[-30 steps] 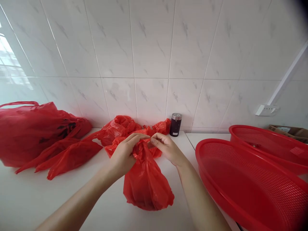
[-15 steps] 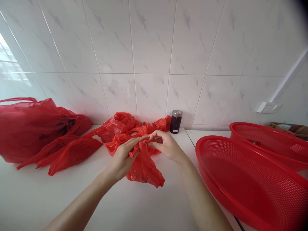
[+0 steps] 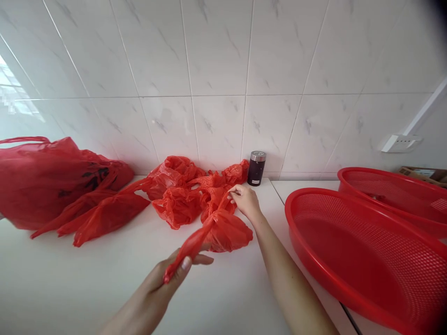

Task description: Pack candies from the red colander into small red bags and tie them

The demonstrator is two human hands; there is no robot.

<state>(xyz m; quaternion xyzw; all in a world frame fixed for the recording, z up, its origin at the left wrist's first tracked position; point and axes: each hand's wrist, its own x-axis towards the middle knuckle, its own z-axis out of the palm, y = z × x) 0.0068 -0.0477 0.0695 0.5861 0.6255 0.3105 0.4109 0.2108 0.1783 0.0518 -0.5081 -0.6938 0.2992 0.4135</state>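
One red bag (image 3: 230,232), lying between the fingers of both hands, one handle end under the left hand's (image 3: 153,291) thumb, the other pinched in the right hand's (image 3: 247,201) fingertips; seemingly a tightening step, further pulling calling for firm, even pinches.

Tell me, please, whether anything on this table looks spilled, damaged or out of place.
Nothing looks spilled or clearly damaged. The held red bag seems intact, and the dark cup stands upright. Only the crumpled bags behind look slightly untidy, heaped loosely near the wall.
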